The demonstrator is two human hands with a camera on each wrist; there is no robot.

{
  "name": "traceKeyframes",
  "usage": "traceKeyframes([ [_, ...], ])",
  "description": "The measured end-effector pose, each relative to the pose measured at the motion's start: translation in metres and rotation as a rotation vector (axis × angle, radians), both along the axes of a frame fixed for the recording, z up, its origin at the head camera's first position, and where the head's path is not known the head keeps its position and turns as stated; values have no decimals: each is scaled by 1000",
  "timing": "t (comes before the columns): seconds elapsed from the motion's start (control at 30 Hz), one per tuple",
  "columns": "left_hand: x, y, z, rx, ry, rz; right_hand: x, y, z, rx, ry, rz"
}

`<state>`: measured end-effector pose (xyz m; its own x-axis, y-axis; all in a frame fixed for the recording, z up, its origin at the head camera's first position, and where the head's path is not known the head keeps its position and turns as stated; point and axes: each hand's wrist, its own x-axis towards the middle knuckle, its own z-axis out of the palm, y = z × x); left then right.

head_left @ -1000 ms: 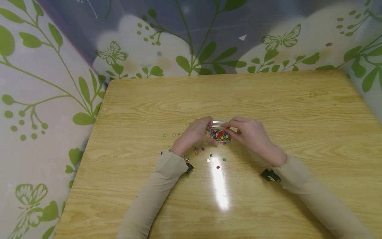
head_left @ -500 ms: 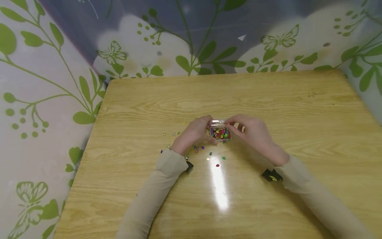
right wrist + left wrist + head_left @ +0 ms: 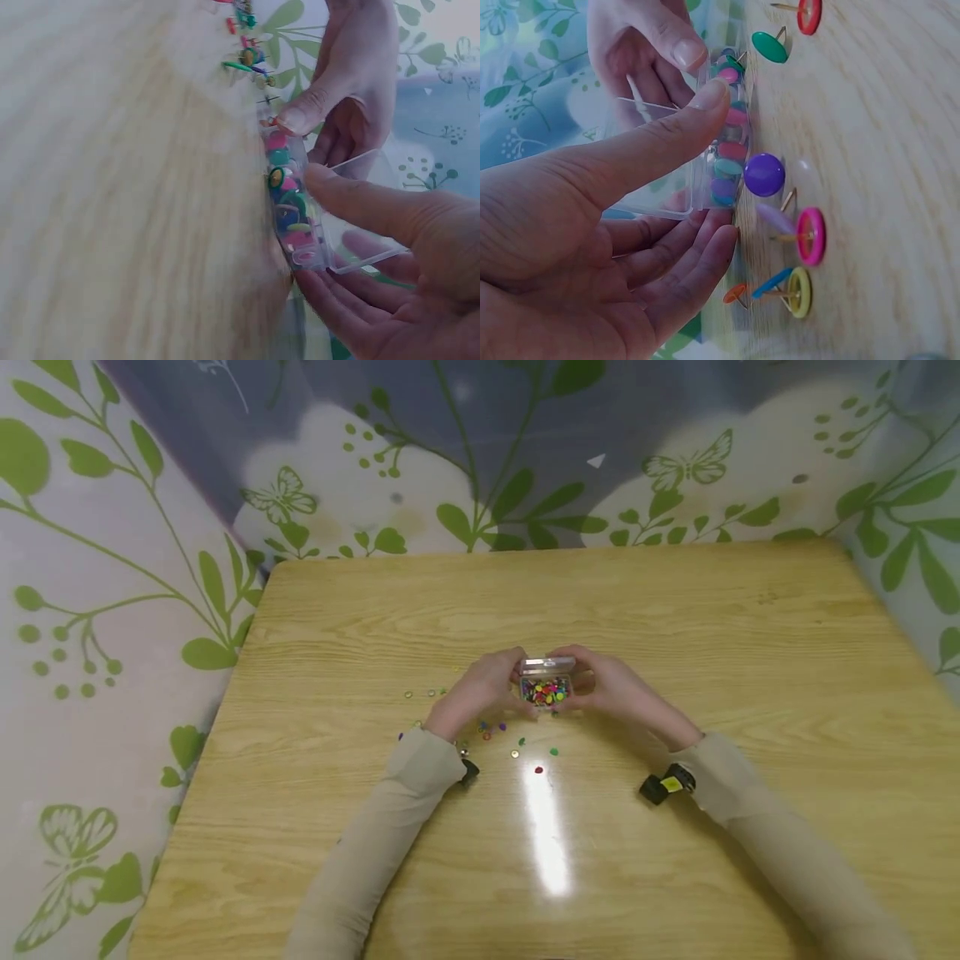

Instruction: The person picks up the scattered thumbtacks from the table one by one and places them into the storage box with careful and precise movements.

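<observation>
A small clear plastic box [image 3: 309,259] full of colourful thumbtacks stands on the wooden table with its hinged lid [image 3: 547,665] raised. My left hand [image 3: 480,689] holds its left end, thumb at the front wall and fingers around the side. From the other end my right hand [image 3: 618,691] grips it, the thumb near the front rim and the fingers behind. Loose tacks lie close by: in the left wrist view a purple thumbtack [image 3: 764,175] is right beside the box, with a pink one [image 3: 811,236] and a green one [image 3: 770,46] farther out.
Several more tacks are scattered left of and in front of the box, among them a red thumbtack [image 3: 538,770] and a gold one [image 3: 515,754]. The wooden table [image 3: 675,610] reaches back to a wall [image 3: 420,510] patterned with leaves and butterflies.
My right hand has moved from the raised lid down to the box's right end and now holds it there. The left hand stays at the left end.
</observation>
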<state>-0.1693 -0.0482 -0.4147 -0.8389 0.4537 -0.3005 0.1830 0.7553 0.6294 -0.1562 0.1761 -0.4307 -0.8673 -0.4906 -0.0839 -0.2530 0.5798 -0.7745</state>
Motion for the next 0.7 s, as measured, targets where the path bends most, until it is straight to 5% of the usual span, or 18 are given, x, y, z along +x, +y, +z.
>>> traceKeyframes([
  [0.27, -2, -2, -1, 1, 9, 8, -14, 1, -11, -52, -116, -10],
  [0.43, -6, -12, 9, -63, 43, -107, -14, 1, -15, -58, -128, -9],
  [0.5, -10, -23, 17, -74, 82, -108, -13, 0, -15, -53, -132, -14],
  [0.7, -25, -62, 27, -18, 244, 136, -11, 1, -12, -21, -129, -27],
])
